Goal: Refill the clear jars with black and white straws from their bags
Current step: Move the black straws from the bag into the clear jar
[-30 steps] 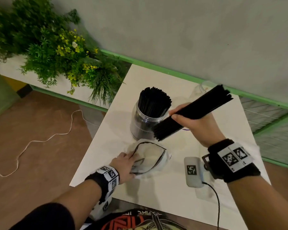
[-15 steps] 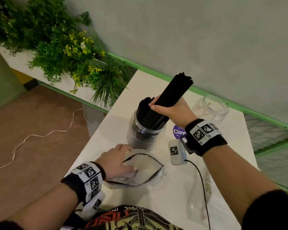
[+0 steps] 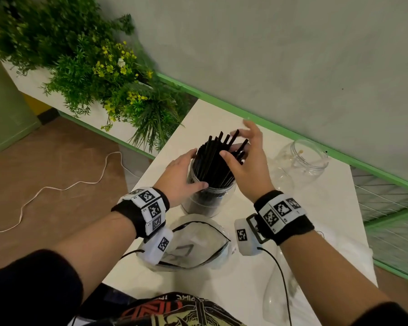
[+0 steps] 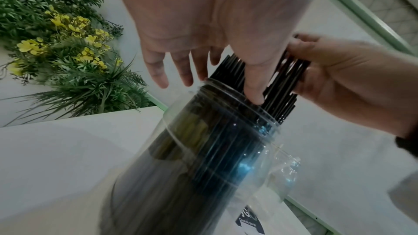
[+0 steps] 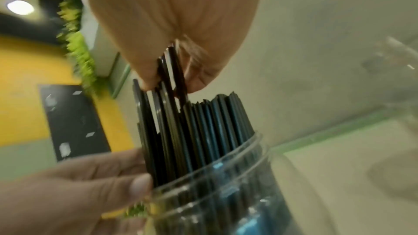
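A clear jar (image 3: 210, 201) packed with black straws (image 3: 214, 161) stands upright on the white table (image 3: 316, 231). My left hand (image 3: 193, 169) wraps round the jar's neck, thumb on the near side. My right hand (image 3: 243, 147) hovers at the straw tops with spread, fairly straight fingers; a few raised straws (image 5: 172, 78) stand between its thumb and fingers. In the left wrist view the left thumb touches the jar's (image 4: 203, 149) rim. A second clear jar (image 3: 299, 158), almost empty, stands at the back right. The emptied straw bag (image 3: 196, 245) lies in front of the jar.
Another clear bag (image 3: 276, 292) lies at the table's near right. Leafy plants with yellow flowers (image 3: 104, 78) fill a planter to the left. A grey wall with a green rail (image 3: 269, 121) runs close behind the table. A white cable (image 3: 57, 187) trails on the floor.
My right hand lowered the bundle of black straws into the jar and spread its fingers. My left hand left the bag and took hold of the jar.
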`<action>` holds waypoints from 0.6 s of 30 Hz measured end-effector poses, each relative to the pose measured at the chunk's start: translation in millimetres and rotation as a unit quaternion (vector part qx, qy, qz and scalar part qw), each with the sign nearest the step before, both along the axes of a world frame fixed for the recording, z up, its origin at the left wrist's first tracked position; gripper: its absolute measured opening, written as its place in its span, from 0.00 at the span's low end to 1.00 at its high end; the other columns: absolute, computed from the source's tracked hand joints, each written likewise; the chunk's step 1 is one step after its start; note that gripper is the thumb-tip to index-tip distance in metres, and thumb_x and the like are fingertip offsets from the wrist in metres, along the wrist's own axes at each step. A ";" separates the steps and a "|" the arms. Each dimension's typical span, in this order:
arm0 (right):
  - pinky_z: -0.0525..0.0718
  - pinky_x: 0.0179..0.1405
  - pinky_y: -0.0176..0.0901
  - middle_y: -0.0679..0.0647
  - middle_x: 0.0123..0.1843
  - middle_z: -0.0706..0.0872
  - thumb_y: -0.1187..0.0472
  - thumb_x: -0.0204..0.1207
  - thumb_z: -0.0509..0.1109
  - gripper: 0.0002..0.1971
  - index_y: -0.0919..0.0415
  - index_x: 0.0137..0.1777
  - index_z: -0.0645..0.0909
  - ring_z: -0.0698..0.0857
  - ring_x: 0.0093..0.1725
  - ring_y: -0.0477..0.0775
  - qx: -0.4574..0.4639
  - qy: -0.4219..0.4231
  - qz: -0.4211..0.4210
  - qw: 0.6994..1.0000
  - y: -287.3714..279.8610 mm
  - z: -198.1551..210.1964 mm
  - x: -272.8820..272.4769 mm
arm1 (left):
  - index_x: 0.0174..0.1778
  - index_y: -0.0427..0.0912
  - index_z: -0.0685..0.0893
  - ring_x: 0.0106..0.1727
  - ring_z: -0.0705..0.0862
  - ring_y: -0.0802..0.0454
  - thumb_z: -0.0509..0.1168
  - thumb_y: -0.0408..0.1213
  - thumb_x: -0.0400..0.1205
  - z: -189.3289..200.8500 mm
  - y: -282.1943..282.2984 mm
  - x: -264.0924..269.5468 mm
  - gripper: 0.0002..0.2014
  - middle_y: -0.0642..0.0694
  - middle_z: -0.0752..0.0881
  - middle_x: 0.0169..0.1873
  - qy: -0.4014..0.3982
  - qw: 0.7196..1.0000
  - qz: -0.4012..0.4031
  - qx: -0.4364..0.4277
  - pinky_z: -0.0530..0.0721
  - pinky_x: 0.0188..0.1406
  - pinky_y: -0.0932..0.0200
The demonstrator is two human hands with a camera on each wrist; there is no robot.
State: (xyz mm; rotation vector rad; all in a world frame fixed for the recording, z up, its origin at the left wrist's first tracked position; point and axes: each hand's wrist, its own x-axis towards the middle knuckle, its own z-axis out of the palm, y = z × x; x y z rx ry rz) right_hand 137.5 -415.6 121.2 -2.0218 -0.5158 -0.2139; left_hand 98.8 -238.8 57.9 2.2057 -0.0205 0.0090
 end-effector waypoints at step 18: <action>0.69 0.75 0.52 0.62 0.70 0.80 0.67 0.79 0.67 0.20 0.69 0.70 0.76 0.73 0.73 0.63 -0.225 -0.236 0.098 0.940 11.3 -5.8 1.3 | 0.75 0.58 0.71 0.69 0.78 0.53 0.71 0.47 0.77 -4.8 10.4 5.0 0.29 0.56 0.78 0.70 0.056 0.994 0.019 -0.087 0.74 0.66 0.56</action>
